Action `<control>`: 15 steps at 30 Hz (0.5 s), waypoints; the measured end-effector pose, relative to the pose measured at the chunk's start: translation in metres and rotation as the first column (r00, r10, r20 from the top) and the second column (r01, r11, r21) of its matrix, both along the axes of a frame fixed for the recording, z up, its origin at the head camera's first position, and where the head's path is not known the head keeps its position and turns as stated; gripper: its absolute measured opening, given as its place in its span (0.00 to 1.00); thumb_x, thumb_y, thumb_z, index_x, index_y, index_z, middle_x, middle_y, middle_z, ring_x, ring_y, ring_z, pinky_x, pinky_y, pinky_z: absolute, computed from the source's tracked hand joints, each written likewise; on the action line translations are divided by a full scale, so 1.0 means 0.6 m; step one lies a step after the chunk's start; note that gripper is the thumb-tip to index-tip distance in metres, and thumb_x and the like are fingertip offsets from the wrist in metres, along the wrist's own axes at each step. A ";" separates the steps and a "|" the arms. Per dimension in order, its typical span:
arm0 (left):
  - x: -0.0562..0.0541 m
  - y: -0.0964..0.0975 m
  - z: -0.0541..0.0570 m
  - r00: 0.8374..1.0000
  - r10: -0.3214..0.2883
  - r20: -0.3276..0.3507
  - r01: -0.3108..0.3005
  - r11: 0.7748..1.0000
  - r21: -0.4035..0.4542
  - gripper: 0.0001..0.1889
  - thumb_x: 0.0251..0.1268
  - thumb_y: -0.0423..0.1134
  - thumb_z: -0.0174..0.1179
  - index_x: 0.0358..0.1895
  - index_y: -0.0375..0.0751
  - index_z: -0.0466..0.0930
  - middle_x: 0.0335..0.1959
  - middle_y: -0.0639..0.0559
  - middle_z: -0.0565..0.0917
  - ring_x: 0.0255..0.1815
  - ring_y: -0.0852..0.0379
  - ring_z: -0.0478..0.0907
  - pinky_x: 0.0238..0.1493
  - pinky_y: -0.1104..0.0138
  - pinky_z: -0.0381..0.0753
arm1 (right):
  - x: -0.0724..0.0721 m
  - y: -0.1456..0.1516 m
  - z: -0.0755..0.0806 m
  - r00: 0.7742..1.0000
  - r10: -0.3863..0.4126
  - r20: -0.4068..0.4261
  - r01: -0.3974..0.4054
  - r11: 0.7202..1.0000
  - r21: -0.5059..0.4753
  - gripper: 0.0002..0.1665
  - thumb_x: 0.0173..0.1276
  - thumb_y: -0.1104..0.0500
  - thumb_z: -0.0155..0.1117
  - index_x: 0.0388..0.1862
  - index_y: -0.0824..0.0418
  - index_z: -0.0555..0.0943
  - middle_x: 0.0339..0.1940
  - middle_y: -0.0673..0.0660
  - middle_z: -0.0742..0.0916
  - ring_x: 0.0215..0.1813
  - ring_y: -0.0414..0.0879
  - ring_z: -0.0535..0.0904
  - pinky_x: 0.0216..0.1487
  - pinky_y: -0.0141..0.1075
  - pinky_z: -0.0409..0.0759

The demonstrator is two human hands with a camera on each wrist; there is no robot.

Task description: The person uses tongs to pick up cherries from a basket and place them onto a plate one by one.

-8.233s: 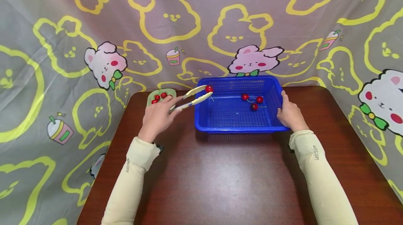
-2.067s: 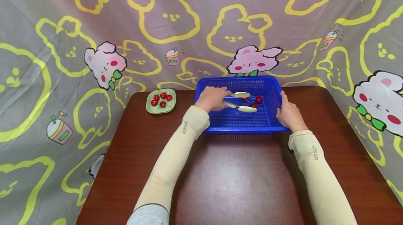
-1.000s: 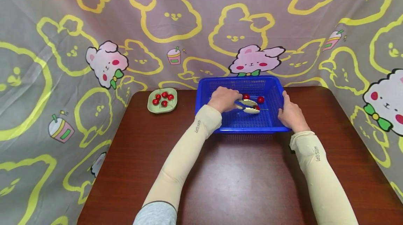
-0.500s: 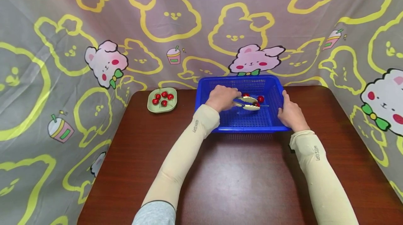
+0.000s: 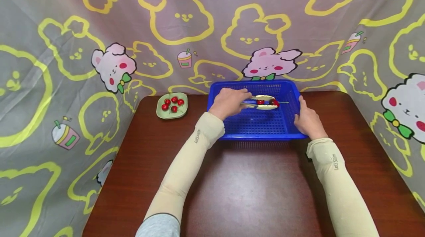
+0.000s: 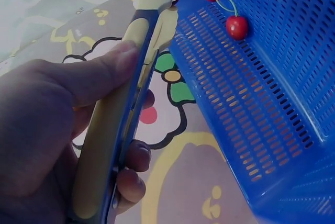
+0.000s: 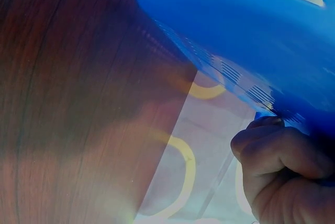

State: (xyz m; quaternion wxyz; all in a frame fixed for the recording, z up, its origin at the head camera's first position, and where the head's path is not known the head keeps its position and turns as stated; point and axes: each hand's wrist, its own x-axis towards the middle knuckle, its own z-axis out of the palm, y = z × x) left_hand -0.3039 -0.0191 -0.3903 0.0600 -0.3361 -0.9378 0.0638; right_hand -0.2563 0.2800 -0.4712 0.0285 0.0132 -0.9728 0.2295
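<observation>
My left hand grips a pair of tongs with cream scalloped tips, reaching over the blue basket. Between the tips is a dark red cherry, its stem pointing right; in the left wrist view the tips mostly hide it. Two red cherries with touching stems lie in the basket; from the head they show between and just past the tongs' arms. My right hand holds the basket's right rim, and the right wrist view shows its curled fingers at the basket's side.
A pale green dish with several cherries sits on the brown wooden table left of the basket. A patterned cloth hangs close behind the basket and along both sides.
Earlier, the tongs carried another cherry toward the dish, then came back over the basket with their tips apart. Since then they have closed on a cherry and risen. The right hand stays put.
</observation>
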 end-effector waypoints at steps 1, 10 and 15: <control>0.002 -0.003 0.000 1.000 0.003 -0.003 -0.003 1.000 0.006 0.18 0.75 0.54 0.61 0.65 0.65 0.80 0.63 0.64 0.83 0.38 0.58 0.82 0.42 0.61 0.82 | 0.000 0.000 -0.001 1.000 0.000 0.003 0.000 1.000 0.000 0.46 0.73 0.65 0.53 0.82 0.74 0.44 0.57 0.90 0.74 0.54 0.84 0.76 0.58 0.70 0.72; 0.012 -0.038 0.001 0.999 -0.010 -0.039 0.014 0.996 0.084 0.20 0.77 0.54 0.59 0.68 0.65 0.78 0.52 0.63 0.83 0.34 0.56 0.81 0.34 0.61 0.79 | 0.002 0.000 -0.001 1.000 0.003 -0.012 -0.003 1.000 -0.003 0.45 0.72 0.65 0.53 0.82 0.75 0.45 0.55 0.91 0.75 0.52 0.84 0.76 0.57 0.70 0.72; 0.023 -0.060 0.001 0.997 -0.015 -0.081 0.023 0.995 0.101 0.22 0.77 0.54 0.59 0.71 0.66 0.76 0.48 0.62 0.83 0.31 0.57 0.80 0.28 0.63 0.75 | 0.002 0.000 0.001 1.000 0.005 -0.017 -0.005 1.000 -0.005 0.45 0.71 0.65 0.52 0.81 0.75 0.45 0.54 0.91 0.75 0.52 0.84 0.76 0.56 0.70 0.72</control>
